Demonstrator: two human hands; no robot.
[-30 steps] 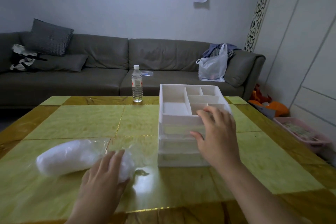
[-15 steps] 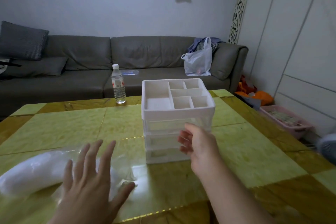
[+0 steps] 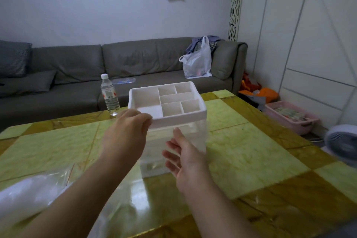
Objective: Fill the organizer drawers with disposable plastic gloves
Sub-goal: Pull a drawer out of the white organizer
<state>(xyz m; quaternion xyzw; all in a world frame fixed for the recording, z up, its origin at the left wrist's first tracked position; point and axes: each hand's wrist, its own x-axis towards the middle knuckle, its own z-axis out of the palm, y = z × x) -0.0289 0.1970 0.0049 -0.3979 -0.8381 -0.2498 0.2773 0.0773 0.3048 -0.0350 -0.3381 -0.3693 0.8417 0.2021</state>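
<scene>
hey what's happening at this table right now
A person is working on a white drawer organizer that stands on a yellow-green table. The left hand grips the near left corner of its top tray, and the right hand is open in front of the clear drawers. The bag of plastic gloves lies untouched at the near left, so no filling has started.

My white organizer (image 3: 170, 121) stands upright at the table's centre, divided tray on top, clear drawers stacked beneath, all closed. The bag of gloves (image 3: 25, 199), clear plastic around a white bundle, lies at its 8 o'clock, well apart.
</scene>
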